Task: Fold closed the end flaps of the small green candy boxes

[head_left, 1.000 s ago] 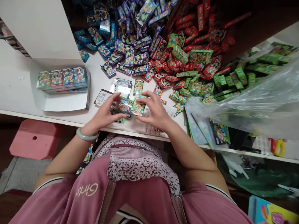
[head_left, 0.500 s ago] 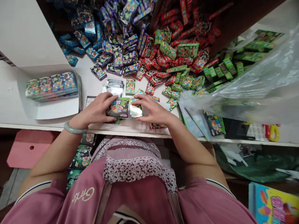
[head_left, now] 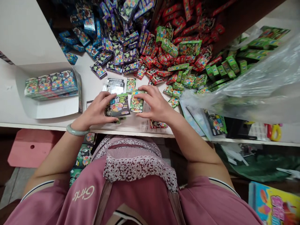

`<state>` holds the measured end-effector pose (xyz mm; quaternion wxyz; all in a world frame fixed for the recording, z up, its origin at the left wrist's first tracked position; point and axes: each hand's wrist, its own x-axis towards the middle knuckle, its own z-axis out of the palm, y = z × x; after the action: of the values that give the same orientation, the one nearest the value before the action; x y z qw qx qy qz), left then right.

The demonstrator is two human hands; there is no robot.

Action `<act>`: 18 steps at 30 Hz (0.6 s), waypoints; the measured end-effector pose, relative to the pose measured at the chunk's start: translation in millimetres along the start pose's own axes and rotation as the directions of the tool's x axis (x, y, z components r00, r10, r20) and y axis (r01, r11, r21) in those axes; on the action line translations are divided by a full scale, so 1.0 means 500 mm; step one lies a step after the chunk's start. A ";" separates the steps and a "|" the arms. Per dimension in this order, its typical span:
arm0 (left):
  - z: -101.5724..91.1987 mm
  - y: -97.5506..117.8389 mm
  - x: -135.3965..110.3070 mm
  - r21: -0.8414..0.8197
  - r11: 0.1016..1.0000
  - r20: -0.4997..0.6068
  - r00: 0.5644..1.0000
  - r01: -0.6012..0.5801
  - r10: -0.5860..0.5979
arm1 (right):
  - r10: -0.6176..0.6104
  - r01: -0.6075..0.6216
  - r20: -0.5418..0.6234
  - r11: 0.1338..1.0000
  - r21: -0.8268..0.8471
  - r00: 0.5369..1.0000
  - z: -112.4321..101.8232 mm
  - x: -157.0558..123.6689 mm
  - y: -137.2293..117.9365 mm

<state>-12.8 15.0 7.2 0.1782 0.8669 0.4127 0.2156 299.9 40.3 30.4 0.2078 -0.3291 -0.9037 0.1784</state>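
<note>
My left hand grips a dark printed packet by its left edge, just above the white table. My right hand curls around a small green box at the packet's right end. Both hands are closed on these, close together near the table's front edge. A few loose green boxes and a small stack of silvery packets lie just beyond my fingers.
A big heap of small boxes covers the far table: blue and purple at left, red in the middle, green at right. A white carton with a row of packed packets stands at left. A clear plastic bag lies at right.
The dark packet has been turned face up and squared in my left hand. My right hand has brought the green box against its right end. The view has shifted slightly.
</note>
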 end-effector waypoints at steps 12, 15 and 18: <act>0.026 0.008 -0.021 0.123 0.986 -0.058 0.991 -0.112 0.120 | -0.101 0.084 0.115 0.987 0.138 0.988 0.048 0.010 -0.007; 0.027 0.006 -0.024 0.125 0.988 -0.043 0.995 -0.085 0.091 | -0.033 0.015 0.088 0.980 0.199 0.996 0.073 0.013 -0.018; 0.030 0.003 -0.030 0.110 0.994 -0.087 0.996 -0.004 0.013 | 0.068 -0.071 0.021 0.975 0.213 0.997 0.083 0.010 -0.043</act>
<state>-12.4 0.3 -8.1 0.1109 0.8668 0.4276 0.2312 264.7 20.7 6.2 0.2295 -0.3350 -0.8687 0.2836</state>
